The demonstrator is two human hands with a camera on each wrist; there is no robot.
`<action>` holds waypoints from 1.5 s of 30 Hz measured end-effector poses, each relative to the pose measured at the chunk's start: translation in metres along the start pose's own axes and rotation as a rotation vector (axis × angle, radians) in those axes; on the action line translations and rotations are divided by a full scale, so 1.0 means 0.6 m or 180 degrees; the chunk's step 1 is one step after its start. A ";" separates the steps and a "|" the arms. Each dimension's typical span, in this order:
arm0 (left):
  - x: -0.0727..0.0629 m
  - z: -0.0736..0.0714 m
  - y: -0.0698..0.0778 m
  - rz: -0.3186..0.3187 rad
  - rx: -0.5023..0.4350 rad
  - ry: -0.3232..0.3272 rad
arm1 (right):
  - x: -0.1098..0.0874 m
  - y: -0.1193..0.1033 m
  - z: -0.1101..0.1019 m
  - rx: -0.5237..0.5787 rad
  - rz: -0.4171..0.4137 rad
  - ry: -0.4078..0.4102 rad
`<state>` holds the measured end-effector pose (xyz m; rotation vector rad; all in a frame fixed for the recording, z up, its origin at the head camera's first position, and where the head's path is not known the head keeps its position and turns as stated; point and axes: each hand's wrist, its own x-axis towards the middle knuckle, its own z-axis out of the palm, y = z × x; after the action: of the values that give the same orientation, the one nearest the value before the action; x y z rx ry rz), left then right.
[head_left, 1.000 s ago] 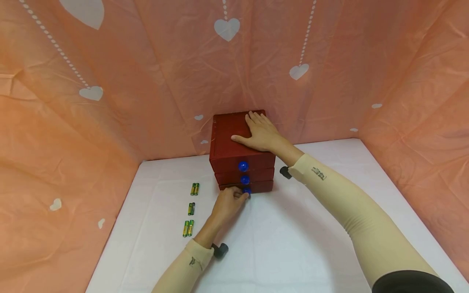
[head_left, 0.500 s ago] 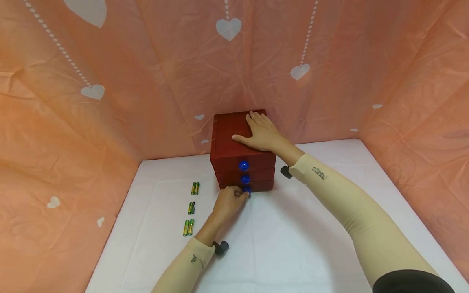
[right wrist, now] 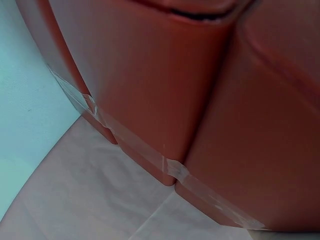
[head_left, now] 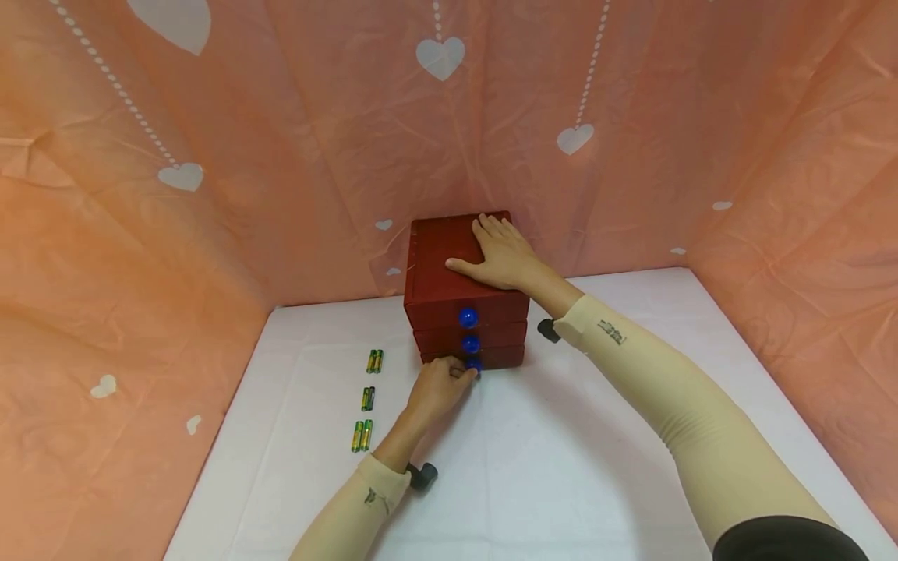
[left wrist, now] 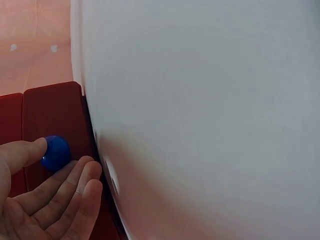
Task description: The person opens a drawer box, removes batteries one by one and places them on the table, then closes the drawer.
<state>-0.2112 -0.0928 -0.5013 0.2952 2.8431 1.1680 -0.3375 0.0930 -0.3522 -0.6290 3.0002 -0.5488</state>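
Note:
A dark red cabinet (head_left: 435, 261) of three stacked drawers, each with a blue knob, stands at the back of the table. Low on its front, my left hand (head_left: 433, 389) pinches the bottom drawer's blue knob (head_left: 474, 365) between thumb and fingers. The left wrist view shows the thumb on that blue knob (left wrist: 56, 154), with the fingers curled under it. All drawers look closed. On the cabinet's top my right hand (head_left: 500, 255) lies flat, fingers spread. In the right wrist view the red side wall (right wrist: 145, 85) fills most of the frame, with clear tape across it.
Three pairs of green and yellow batteries lie in a column left of the cabinet: a far pair (head_left: 371, 361), a middle pair (head_left: 365, 399) and a near pair (head_left: 356, 436). A white cloth (head_left: 547, 467) covers the table. An orange curtain (head_left: 316, 156) with hearts hangs close behind the cabinet.

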 end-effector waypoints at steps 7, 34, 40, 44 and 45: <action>-0.004 -0.003 0.001 -0.0114 -0.0036 -0.0026 | -0.001 0.004 -0.003 0.0014 -0.0009 -0.0046; -0.030 -0.086 -0.004 -0.0151 0.0138 0.0201 | -0.012 0.028 -0.003 0.1064 -0.0108 0.0902; -0.040 -0.118 -0.005 -0.0178 0.0287 0.0266 | -0.027 0.035 -0.005 0.1739 -0.0469 0.1795; -0.048 -0.147 -0.002 -0.0138 0.0358 0.0346 | -0.047 0.050 -0.014 0.1724 -0.0664 0.1986; -0.051 -0.155 -0.001 -0.0129 0.0365 0.0369 | -0.054 0.055 -0.017 0.1681 -0.0685 0.1989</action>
<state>-0.1928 -0.1635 -0.4364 0.1797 3.0071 1.0500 -0.3213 0.1374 -0.3556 -0.8553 3.0652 -1.7653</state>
